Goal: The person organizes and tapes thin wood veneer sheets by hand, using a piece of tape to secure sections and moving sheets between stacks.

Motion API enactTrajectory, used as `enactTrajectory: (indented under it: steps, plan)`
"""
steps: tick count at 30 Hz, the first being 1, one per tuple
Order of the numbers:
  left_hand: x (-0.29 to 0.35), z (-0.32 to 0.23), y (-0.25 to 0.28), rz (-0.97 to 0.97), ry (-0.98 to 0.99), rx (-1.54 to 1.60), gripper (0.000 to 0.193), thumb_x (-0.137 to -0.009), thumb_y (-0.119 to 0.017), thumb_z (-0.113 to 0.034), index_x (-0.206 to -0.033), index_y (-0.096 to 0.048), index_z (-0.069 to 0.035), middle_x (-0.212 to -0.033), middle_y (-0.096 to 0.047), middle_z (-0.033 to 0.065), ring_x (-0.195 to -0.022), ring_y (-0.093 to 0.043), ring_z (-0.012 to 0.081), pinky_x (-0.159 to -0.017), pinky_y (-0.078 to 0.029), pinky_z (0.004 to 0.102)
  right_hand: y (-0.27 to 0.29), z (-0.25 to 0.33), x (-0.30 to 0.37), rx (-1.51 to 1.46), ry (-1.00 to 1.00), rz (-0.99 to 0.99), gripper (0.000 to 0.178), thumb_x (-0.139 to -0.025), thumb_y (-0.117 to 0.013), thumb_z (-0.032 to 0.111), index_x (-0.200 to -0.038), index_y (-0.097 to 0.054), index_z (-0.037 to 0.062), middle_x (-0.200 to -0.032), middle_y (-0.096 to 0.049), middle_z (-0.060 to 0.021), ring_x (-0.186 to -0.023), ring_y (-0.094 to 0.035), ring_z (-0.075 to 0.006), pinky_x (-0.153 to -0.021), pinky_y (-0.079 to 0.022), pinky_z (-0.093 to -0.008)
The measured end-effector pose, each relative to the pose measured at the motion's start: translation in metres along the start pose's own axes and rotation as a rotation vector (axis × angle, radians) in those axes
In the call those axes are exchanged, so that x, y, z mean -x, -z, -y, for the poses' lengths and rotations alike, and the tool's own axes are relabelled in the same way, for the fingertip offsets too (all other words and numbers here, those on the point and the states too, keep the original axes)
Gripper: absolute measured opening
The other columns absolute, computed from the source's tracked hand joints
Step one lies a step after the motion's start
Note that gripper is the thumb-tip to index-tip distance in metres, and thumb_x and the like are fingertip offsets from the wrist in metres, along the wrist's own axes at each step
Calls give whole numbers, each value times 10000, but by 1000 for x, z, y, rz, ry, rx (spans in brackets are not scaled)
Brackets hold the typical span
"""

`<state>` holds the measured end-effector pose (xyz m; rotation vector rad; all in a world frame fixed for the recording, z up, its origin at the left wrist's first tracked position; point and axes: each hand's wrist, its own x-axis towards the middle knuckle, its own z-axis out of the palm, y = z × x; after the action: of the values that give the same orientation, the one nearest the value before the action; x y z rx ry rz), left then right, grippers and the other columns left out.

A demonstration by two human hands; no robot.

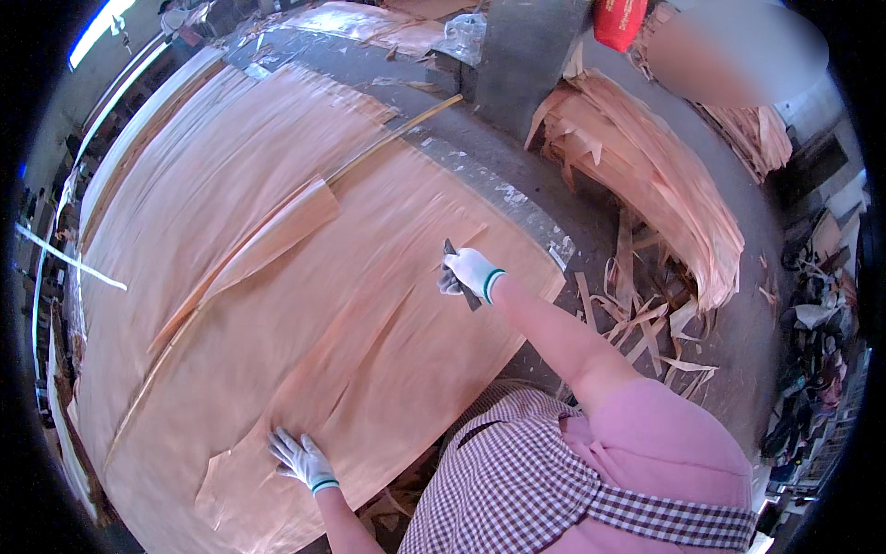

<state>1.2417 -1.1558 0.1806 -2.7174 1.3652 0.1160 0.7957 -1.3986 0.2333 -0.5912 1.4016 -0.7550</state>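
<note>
Spreading across the view, a wide pile of thin wood sheets [471, 342] lies close in front, probably to keep its top within easy reach. Beyond it, to the right, a bundle of torn sheets [646, 171] rests above the floor's scraps [646, 328]. A long stick [397, 134] crosses the pile, partly hidden by a curled strip [281, 235]. The left hand [303, 460] lies on the wood, fingers spread and holding nothing, perhaps to steady it. The right hand [472, 272] wraps its fingers round a dark tool [472, 298] (a knife, by its look), likely for control.
</note>
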Motion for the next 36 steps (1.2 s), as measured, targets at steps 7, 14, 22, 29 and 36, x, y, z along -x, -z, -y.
enactTrajectory:
  steps: [7,14,22,29,36]
  plan:
    - [1,-14,-2,-8,25,-42,623,-966,-380,-424,-1510,-181,-195,-1589,-88,25,-1456,-88,270,-1091,-96,637,33,3,-31,311,-31,-114,272,-899,-448,135,-835,-612,-73,-739,-673,-242,-494,-644,-258,-409,-512,-353]
    - [5,-34,-5,-43,3,-61,618,-968,-376,-432,-1511,-176,-216,-1587,-93,25,-1456,-92,261,-1083,-117,649,54,11,-27,296,-24,-129,274,-920,-425,121,-848,-595,-81,-754,-666,-257,-482,-628,-261,-394,-495,-347]
    - [12,-61,10,-16,24,-37,640,-958,-387,-442,-1507,-187,-182,-1585,-102,48,-1452,-109,277,-1097,-101,634,64,14,-33,254,-45,-156,287,-935,-423,159,-889,-589,-71,-779,-662,-272,-537,-641,-290,-437,-501,-374]
    - [21,-32,15,-63,70,-1,660,-929,-427,-417,-1504,-210,-178,-1573,-163,57,-1439,-148,252,-1109,-79,589,25,-15,-11,542,172,-110,304,-903,-475,302,-887,-590,21,-810,-654,-159,-725,-650,-277,-698,-519,-415]
    - [0,10,31,-188,-40,486,509,-921,-492,-322,-1404,-420,-178,-1474,-383,47,-1392,-281,268,-1117,-67,596,-108,-66,97,921,760,369,158,-775,-560,52,-910,-574,-29,-881,-607,-209,-862,-594,-365,-744,-472,-427]
